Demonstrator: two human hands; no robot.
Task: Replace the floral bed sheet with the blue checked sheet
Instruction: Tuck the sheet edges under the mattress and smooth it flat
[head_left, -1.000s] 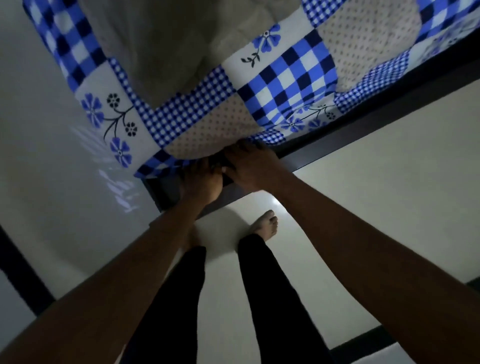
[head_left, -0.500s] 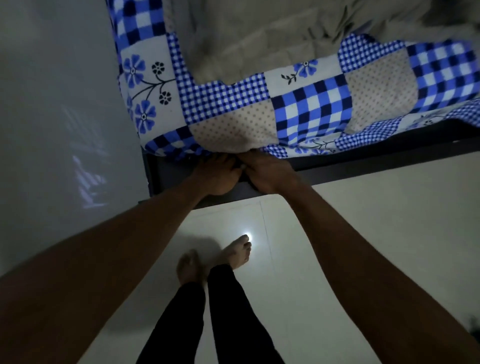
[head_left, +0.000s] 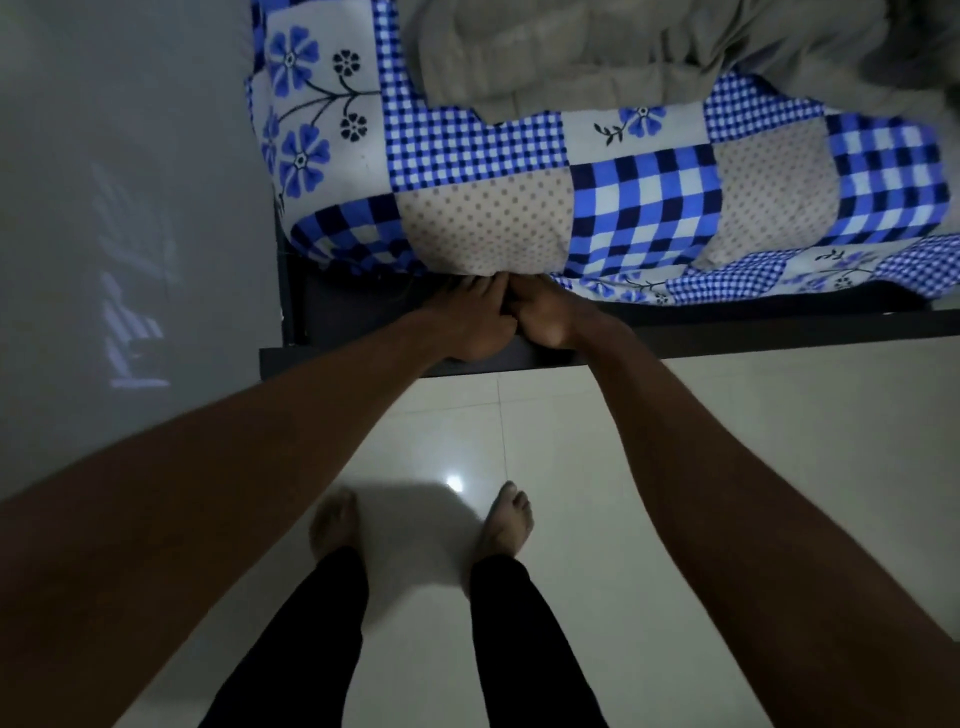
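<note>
The blue checked sheet (head_left: 644, 208), a patchwork of blue checks, dotted beige squares and blue flowers, covers the mattress at the top of the view. Its lower edge hangs over the dark bed frame (head_left: 727, 332). My left hand (head_left: 467, 322) and my right hand (head_left: 545, 317) touch each other at that edge, under a dotted beige patch. The fingertips of both are tucked beneath the fabric and hidden. A crumpled grey-beige cloth (head_left: 597, 52) lies on top of the sheet. No floral-only sheet is visible.
A grey wall (head_left: 130, 208) runs along the bed's left side, close to the mattress corner. Glossy white floor tiles (head_left: 727, 441) spread below the frame. My bare feet (head_left: 337, 525) and black trouser legs stand a short way back from the bed.
The view has swung so the bed edge now runs nearly level. My hands stay together at the sheet's edge, pushed slightly further under it. My feet have stepped apart.
</note>
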